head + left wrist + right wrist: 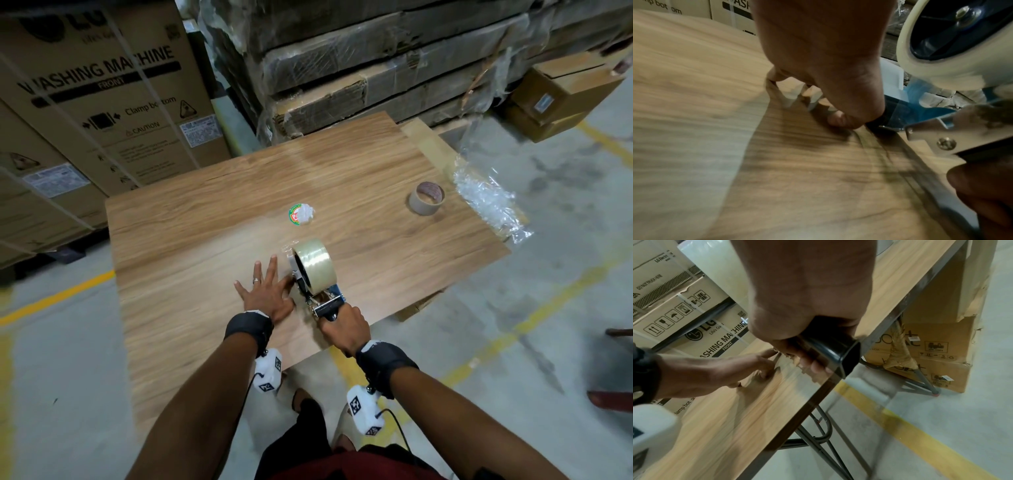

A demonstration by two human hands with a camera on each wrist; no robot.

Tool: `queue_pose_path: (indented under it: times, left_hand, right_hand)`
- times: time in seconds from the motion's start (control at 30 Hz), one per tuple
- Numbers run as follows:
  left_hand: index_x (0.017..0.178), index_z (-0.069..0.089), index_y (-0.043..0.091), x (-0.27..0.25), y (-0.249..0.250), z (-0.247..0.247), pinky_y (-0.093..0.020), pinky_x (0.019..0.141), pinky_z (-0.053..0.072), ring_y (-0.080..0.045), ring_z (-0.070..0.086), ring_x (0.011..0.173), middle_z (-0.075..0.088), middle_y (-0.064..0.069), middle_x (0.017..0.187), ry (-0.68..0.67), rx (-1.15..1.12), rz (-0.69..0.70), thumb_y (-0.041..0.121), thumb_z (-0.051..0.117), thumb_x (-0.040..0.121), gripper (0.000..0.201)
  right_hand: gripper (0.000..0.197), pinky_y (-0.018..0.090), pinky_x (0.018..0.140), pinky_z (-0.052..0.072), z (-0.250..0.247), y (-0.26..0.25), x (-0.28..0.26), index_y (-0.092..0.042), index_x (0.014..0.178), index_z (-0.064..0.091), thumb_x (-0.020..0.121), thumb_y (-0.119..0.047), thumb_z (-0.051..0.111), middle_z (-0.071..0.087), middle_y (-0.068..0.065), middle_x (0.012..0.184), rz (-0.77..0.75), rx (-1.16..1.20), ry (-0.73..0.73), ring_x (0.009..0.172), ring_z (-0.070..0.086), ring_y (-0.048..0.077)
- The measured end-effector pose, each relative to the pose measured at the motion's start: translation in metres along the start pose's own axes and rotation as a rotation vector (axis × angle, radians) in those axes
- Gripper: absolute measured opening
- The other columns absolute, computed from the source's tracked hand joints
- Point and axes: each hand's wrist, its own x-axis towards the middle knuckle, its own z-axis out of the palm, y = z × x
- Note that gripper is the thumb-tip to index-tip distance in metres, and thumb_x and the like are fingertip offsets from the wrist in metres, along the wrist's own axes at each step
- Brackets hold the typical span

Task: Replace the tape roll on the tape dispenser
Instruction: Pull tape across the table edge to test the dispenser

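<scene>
Right hand clamped on black handle of blue-and-metal tape dispenser on wood-grain table, long axis pointing away from person, clear tape roll mounted far end; left hand flat, fingers spread, beside it. Carton: "WASHING MACHINE FRONT"

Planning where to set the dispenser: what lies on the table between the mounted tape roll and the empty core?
Head view: bare table between tape roll and empty core.
</scene>
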Motion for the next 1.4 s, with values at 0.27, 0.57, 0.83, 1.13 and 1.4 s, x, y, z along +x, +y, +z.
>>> queue_pose_path:
  times: [0.27, 0.57, 0.83, 1.13, 1.4]
  left_hand:
    - [0.15, 0.016, 0.053, -0.003, 0.004, -0.008, -0.08, 0.107, 0.011, -0.032, -0.016, 0.154, -0.024, 0.009, 0.165, -0.04, -0.027, -0.012, 0.04, 0.045, 0.091, 0.068]
    - [0.148, -0.008, 0.06, -0.007, 0.014, 0.001, -0.081, 0.107, 0.009, -0.037, -0.018, 0.152, -0.027, 0.005, 0.164, -0.058, -0.037, -0.045, 0.048, 0.041, 0.094, 0.074]
    - [0.153, 0.007, 0.054, -0.04, 0.021, 0.04, -0.081, 0.106, -0.005, -0.044, -0.029, 0.147, -0.034, -0.002, 0.162, -0.014, -0.004, 0.016, 0.061, 0.042, 0.089, 0.073]
    - [0.152, 0.005, 0.057, -0.057, 0.029, 0.039, -0.08, 0.108, -0.007, -0.041, -0.029, 0.148, -0.035, 0.002, 0.161, -0.04, -0.051, -0.008, 0.063, 0.057, 0.08, 0.088]
    - [0.149, -0.003, 0.06, -0.059, 0.026, 0.034, -0.081, 0.106, -0.003, -0.042, -0.028, 0.148, -0.036, 0.003, 0.161, -0.089, -0.016, 0.007, 0.073, 0.068, 0.063, 0.112]
  right_hand:
    - [0.054, 0.036, 0.079, 0.051, 0.005, 0.022, -0.016, -0.011, 0.099, 0.068, 0.068, -0.054, 0.056, 0.071, 0.014, 0.103, 0.023, 0.003, 0.006, 0.097, 0.065, 0.037]
    - [0.022, 0.03, 0.07, 0.044, 0.008, 0.052, -0.04, -0.019, 0.083, 0.061, 0.077, -0.041, 0.061, 0.072, 0.012, 0.096, -0.018, 0.061, 0.026, 0.09, 0.066, 0.036]
    - [0.009, 0.029, 0.06, 0.058, 0.001, 0.052, -0.041, -0.012, 0.076, 0.07, 0.081, -0.019, 0.069, 0.072, 0.011, 0.069, -0.023, 0.36, -0.126, 0.061, 0.067, 0.021]
    - [0.016, 0.021, 0.055, 0.038, 0.016, 0.047, -0.043, -0.027, 0.062, 0.057, 0.076, -0.022, 0.063, 0.058, -0.009, 0.062, -0.047, 0.501, 0.017, 0.057, 0.05, 0.01]
    - [0.01, 0.026, 0.057, 0.038, 0.018, 0.054, -0.046, -0.029, 0.061, 0.057, 0.07, -0.028, 0.059, 0.055, -0.009, 0.06, -0.011, 0.475, 0.019, 0.059, 0.047, 0.019]
